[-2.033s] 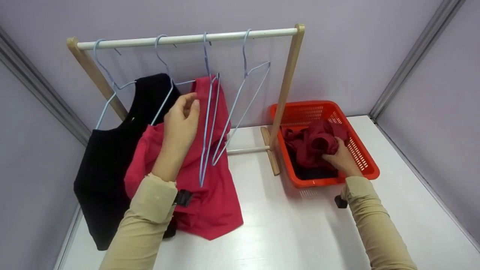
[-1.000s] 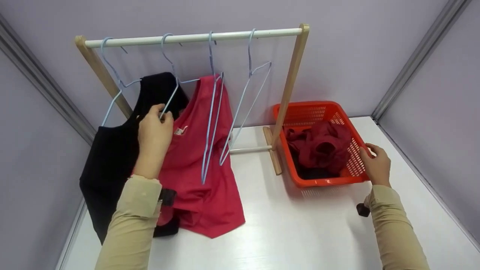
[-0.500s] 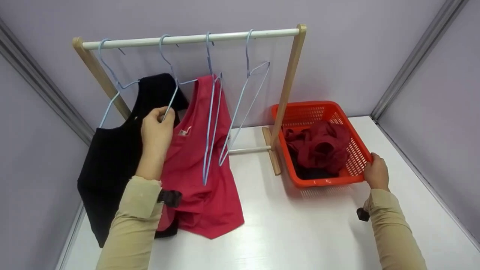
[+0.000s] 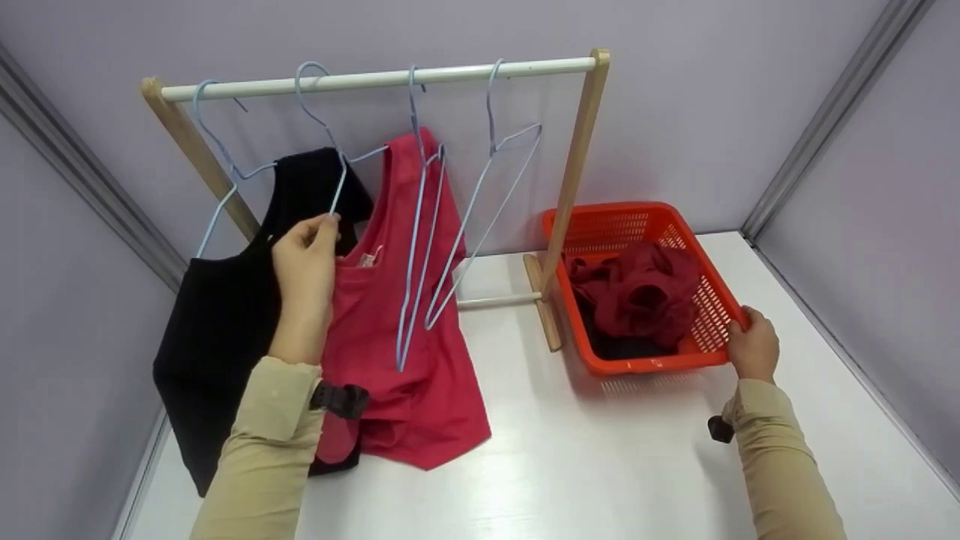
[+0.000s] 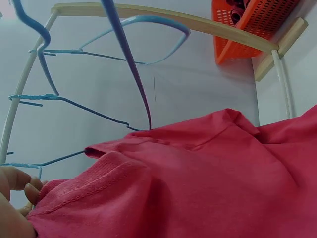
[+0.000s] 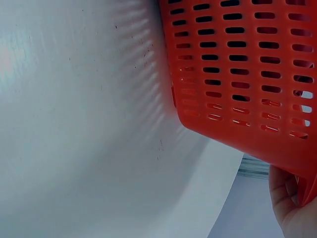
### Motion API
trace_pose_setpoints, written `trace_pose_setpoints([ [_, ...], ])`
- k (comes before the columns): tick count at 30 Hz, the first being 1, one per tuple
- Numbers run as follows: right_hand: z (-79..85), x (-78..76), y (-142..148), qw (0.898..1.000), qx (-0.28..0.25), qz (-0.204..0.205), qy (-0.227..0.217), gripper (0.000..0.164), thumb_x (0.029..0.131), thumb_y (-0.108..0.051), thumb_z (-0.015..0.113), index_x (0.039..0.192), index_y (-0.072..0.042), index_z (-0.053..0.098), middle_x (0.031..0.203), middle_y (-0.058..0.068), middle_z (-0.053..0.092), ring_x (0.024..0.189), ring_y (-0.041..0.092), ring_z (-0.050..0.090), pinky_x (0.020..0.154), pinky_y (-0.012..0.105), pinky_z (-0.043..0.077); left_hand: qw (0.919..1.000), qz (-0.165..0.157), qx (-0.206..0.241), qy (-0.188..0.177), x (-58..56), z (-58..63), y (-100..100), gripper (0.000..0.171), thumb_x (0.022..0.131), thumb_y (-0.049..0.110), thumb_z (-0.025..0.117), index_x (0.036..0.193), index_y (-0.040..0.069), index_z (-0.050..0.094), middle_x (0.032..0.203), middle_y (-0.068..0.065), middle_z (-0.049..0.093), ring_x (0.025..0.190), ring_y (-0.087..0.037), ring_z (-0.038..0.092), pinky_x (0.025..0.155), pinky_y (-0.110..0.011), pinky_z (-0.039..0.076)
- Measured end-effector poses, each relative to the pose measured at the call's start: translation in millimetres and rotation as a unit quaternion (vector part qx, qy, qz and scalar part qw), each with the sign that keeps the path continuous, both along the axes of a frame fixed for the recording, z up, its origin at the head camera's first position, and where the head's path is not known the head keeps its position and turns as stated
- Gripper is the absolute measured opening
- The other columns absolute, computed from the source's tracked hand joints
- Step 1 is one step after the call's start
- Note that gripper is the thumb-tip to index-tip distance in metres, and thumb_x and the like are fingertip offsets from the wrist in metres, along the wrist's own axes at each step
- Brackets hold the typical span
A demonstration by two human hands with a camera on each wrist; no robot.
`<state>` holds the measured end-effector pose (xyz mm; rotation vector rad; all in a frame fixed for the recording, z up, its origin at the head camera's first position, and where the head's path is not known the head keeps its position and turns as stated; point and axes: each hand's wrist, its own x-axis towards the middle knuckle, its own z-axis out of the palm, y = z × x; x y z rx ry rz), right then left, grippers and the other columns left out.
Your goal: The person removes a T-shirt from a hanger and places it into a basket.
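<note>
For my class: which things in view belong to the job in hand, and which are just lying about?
Belongs:
left hand, holding a blue hanger
pink top on that hanger
right hand, gripping the red basket
dark red clothing inside
rack; bare hangers, likely for use

Just there, seemingly:
black top, already hung
walls

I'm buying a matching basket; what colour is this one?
The basket is orange-red, clearest in the head view.

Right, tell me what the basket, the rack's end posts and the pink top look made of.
Basket: likely plastic, smooth, slight sheen; its slots look moulded in. End posts: probably wood, low sheen, from the pale tan colour. Pink top: matte fabric, fibre unclear; soft folds, stitched edge.
</note>
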<state>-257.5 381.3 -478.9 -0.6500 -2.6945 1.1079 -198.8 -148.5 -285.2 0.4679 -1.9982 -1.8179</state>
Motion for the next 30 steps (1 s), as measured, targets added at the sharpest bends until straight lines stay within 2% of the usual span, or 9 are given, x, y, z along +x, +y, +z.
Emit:
trace_pose_setpoints([
  [6,-1.1,0.4,0.1,1.000,0.009,-0.005,0.017,0.046,0.097,-0.009,0.038,0.140,0.009,0.035,0.128,0.035,0.044,0.111,0.043,0.047,0.098,0.053,0.039,0.9984,0.017,0.013,0.053,0.8,-2.0,3.6,0.031,0.096,0.020,0.054,0.114,-0.004,0.063,0.087,0.004,0.054,0.080,-0.005,0.049,0.066,-0.013,0.045],
  [13,-2.3,-0.6,0.8,0.999,0.027,-0.005,0.026,0.045,0.097,-0.009,0.040,0.137,0.009,0.038,0.126,0.036,0.045,0.112,0.045,0.047,0.098,0.055,0.037,0.9917,0.043,0.029,0.118,3.5,-7.2,3.9,0.029,0.093,0.016,0.058,0.111,-0.006,0.062,0.079,0.008,0.055,0.071,-0.001,0.050,0.061,-0.012,0.045],
  [17,-2.7,-2.1,1.6,1.000,0.015,-0.005,0.019,0.046,0.097,-0.010,0.041,0.139,0.008,0.036,0.128,0.035,0.044,0.114,0.044,0.046,0.100,0.054,0.038,0.9913,0.039,0.029,0.122,7.8,-13.0,3.9,0.027,0.094,0.017,0.057,0.109,-0.005,0.061,0.079,0.007,0.053,0.071,-0.003,0.048,0.060,-0.012,0.045],
  [25,-3.8,-1.3,2.9,1.000,0.019,0.001,0.008,0.047,0.098,-0.010,0.040,0.141,0.008,0.034,0.129,0.035,0.044,0.114,0.044,0.046,0.100,0.054,0.038,0.9901,0.047,-0.027,0.129,12.7,-43.9,-5.1,0.023,0.093,0.018,0.059,0.101,-0.002,0.065,0.075,0.008,0.055,0.055,-0.002,0.048,0.053,-0.013,0.046],
  [30,-1.1,0.2,3.4,1.000,0.024,0.012,0.004,0.048,0.097,-0.010,0.040,0.141,0.009,0.032,0.129,0.036,0.044,0.114,0.045,0.047,0.100,0.054,0.039,0.9903,0.038,-0.071,0.113,16.9,-61.3,-8.7,0.026,0.093,0.024,0.060,0.101,0.000,0.065,0.074,0.011,0.055,0.055,-0.002,0.049,0.054,-0.014,0.047],
])
